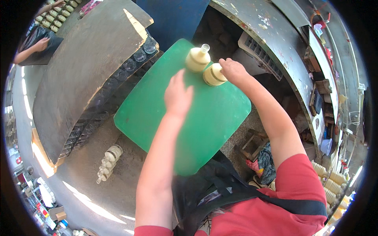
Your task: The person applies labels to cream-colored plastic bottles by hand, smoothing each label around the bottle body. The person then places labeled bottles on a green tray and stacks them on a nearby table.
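Note:
A green tabletop [189, 118] with rounded corners lies before me. Near its far edge stands a cream-coloured bottle [197, 60] with a clear open neck. Beside it, slightly nearer and to the right, is a second cream bottle [214, 75]. The fingers of my right hand [231, 69] close around the top of this second bottle, hiding its neck. My left hand [178, 93], blurred, is over the green surface just below the first bottle, its fingers apart and nothing held.
To the left, a dark board [79, 65] covers rows of clear bottles [130, 65]. A stack of pale, ringed objects [109, 162] is on the floor. A long workbench [283, 44] curves along the right. At upper left is another person's hand [42, 44].

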`<state>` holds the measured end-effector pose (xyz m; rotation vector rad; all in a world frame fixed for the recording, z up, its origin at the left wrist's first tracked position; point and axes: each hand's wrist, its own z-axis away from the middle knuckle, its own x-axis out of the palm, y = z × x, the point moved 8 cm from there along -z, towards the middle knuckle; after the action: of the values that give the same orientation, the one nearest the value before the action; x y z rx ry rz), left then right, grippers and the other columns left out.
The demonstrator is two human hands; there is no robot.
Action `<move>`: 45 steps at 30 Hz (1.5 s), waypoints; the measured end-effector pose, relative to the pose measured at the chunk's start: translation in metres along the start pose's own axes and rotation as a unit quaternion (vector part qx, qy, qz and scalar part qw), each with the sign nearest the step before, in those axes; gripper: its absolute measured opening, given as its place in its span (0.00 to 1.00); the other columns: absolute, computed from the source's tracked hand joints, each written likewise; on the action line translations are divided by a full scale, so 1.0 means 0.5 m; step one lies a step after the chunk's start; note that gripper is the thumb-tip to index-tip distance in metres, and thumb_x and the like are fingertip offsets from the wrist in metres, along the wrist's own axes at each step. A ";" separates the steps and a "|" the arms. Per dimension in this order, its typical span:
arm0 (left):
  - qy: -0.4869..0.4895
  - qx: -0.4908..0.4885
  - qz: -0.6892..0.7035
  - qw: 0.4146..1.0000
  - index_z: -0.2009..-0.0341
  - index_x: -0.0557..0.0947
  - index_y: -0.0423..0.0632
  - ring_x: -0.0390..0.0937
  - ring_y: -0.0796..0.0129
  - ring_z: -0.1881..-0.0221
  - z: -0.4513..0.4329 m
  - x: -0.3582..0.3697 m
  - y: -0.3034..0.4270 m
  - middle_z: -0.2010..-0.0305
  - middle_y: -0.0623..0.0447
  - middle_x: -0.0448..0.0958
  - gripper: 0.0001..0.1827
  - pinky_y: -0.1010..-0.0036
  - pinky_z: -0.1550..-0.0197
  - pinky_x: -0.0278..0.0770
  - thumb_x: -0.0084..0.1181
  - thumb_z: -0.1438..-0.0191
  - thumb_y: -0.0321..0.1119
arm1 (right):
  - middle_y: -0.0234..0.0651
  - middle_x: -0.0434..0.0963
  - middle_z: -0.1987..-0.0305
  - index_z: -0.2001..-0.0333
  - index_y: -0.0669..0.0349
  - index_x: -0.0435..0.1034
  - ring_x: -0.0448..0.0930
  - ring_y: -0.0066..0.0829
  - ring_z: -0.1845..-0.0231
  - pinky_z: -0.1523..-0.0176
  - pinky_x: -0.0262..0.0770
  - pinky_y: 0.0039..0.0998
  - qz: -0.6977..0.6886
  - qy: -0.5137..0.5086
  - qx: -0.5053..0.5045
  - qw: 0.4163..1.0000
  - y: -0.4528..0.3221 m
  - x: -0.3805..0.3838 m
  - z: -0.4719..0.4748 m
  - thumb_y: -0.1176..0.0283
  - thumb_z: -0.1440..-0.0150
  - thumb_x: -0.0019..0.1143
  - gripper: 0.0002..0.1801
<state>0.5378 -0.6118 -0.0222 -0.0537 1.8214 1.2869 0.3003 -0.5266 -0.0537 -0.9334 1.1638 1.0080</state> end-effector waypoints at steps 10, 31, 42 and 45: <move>-0.050 -0.046 -0.120 0.990 0.45 0.76 0.50 0.80 0.40 0.53 -0.245 0.181 0.110 0.52 0.37 0.79 0.23 0.51 0.50 0.79 0.64 0.44 0.40 | 0.52 0.77 0.59 0.57 0.62 0.67 0.83 0.52 0.60 0.57 0.81 0.45 -0.034 -0.012 0.015 0.999 0.010 0.016 -0.008 0.70 0.44 0.62 0.14; 0.227 -0.130 -0.143 0.954 0.58 0.81 0.44 0.83 0.47 0.59 0.590 -0.463 -0.183 0.56 0.44 0.83 0.14 0.62 0.57 0.82 0.67 0.51 0.23 | 0.45 0.75 0.65 0.59 0.58 0.73 0.80 0.52 0.63 0.60 0.75 0.47 0.017 -0.027 -0.146 0.989 -0.264 -0.064 0.113 0.73 0.43 0.61 0.08; 0.159 -0.190 -0.167 0.954 0.59 0.80 0.48 0.80 0.46 0.58 0.778 -0.519 -0.580 0.56 0.46 0.81 0.12 0.56 0.56 0.78 0.61 0.50 0.24 | 0.45 0.84 0.62 0.57 0.59 0.81 0.85 0.46 0.67 0.62 0.82 0.37 -0.234 -0.082 -0.204 0.947 -0.911 -0.005 0.149 0.75 0.47 0.67 0.12; 0.182 -0.193 -0.152 0.952 0.58 0.80 0.48 0.80 0.46 0.58 0.781 -0.510 -0.660 0.57 0.46 0.81 0.12 0.56 0.56 0.78 0.60 0.50 0.24 | 0.46 0.84 0.63 0.57 0.58 0.81 0.84 0.50 0.67 0.61 0.82 0.41 -0.219 -0.054 -0.252 0.941 -1.057 0.075 0.124 0.72 0.46 0.66 0.11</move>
<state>1.0977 -0.5682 -0.1264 -0.8022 1.7403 1.4535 0.8268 -0.6136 -0.0488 -1.4474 0.5635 0.9861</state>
